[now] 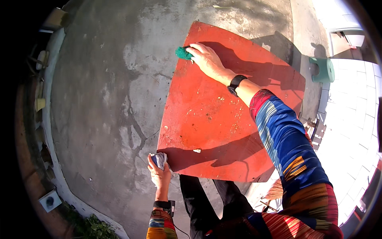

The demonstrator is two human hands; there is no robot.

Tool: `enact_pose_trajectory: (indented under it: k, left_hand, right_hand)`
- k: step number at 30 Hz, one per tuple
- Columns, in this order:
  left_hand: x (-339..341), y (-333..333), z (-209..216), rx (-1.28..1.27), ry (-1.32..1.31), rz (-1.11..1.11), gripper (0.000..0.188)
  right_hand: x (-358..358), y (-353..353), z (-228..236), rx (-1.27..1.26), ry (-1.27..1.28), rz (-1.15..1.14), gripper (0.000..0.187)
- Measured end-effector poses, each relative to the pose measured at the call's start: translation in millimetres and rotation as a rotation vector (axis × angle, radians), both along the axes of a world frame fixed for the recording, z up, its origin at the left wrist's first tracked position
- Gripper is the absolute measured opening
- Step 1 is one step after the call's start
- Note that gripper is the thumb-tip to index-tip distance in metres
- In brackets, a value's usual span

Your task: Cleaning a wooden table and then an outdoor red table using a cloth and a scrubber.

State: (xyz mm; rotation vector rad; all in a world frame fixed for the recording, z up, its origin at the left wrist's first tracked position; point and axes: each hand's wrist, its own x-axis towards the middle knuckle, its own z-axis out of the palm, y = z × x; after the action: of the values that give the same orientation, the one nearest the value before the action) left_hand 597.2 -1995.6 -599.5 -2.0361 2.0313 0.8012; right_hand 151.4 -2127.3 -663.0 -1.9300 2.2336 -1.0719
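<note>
Starting nearest the person, the left hand [160,172] sits just off the near left corner of the red surface [215,119], fingers clenched around a crumpled pale cloth or packet [159,160] that shows some blue; what exactly it is I cannot tell. That hand rests beside the corner, at the edge or just touching it, and is well apart from the work at the far side. Dark trouser legs [207,199] stand against the near edge. The red surface spreads away from the body, speckled with pale crumbs and a small light scrap [197,150] near the front edge, its long run reaching from the near edge toward the far left corner. Across it, the right arm in a striped blue and red sleeve [286,143] stretches diagonally far and left, a black wristband [236,82] at the wrist. The right hand [207,59] lies palm down near the far left edge, fingers closed over a green scouring pad [184,53] pressed to the surface. Beyond, on the right, a green stool [323,69] stands on the concrete floor [103,99].
</note>
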Motion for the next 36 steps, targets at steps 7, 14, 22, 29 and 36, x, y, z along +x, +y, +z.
enact_pose_trajectory:
  k: [7, 14, 22, 29, 36]
  left_hand:
    - [9, 0, 0, -0.012, -0.002, -0.002, 0.081]
    - [2, 1, 1, -0.016, 0.015, 0.005, 0.081]
    - [7, -2, -6, -0.028, 0.051, -0.027, 0.079]
    - [24, 2, -15, -0.093, 0.08, -0.074, 0.077]
    - [19, 3, -25, -0.04, 0.105, -0.057, 0.077]
  right_hand:
    - [77, 61, -3, 0.08, -0.135, 0.044, 0.039]
    - [105, 173, 9, 0.243, 0.024, 0.468, 0.044]
    - [-56, 133, -17, 0.065, 0.015, -0.412, 0.039]
    - [104, 110, 2, 0.218, -0.021, 0.199, 0.042]
    - [-51, 72, -11, -0.055, -0.011, -0.366, 0.029]
